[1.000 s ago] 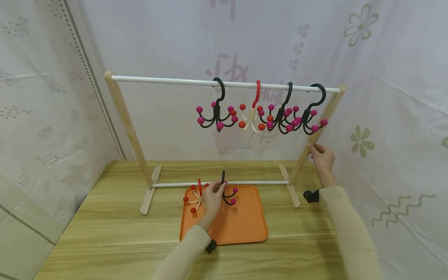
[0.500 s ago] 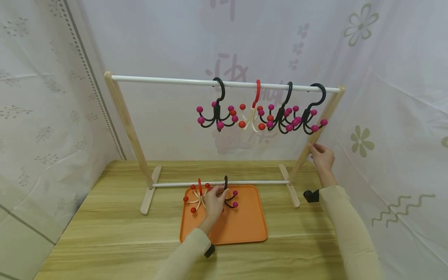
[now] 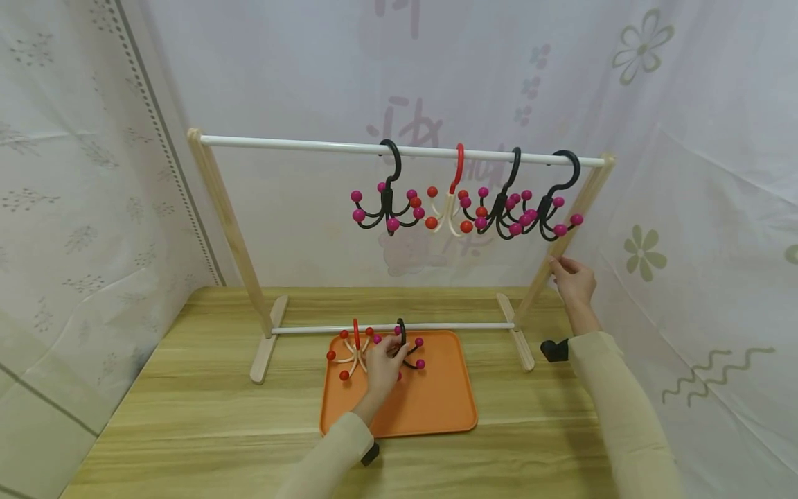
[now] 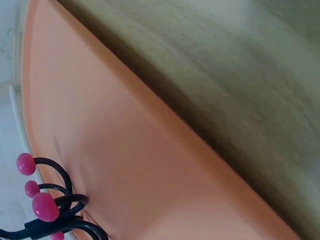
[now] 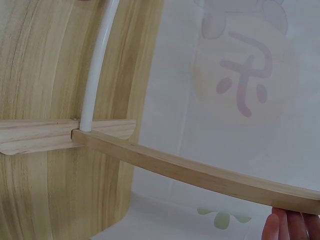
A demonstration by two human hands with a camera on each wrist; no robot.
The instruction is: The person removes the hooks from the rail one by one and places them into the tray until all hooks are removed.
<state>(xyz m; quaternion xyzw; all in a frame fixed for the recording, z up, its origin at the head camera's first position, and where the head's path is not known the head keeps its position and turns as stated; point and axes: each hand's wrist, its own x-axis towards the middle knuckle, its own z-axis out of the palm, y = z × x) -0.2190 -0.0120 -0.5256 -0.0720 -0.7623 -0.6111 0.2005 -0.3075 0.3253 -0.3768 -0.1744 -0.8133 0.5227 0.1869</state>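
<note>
At the orange tray (image 3: 436, 402), left fingers (image 3: 386, 344) pinch a black hanger (image 3: 403, 335), lower than before.

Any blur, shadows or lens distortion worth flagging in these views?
Head: fairly even light, a soft shadow beside the right sleeve; left wrist: wooden tabletop blurred, dark shadow along the orange tray; right wrist: the wooden upright and white lower bar look slightly bowed, probably lens distortion, since both look straight in the head view.

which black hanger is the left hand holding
The black hanger over the orange tray, beside the red-hooked one: the left hand pinches it, while the other three black ones hang from the top rail.
</note>
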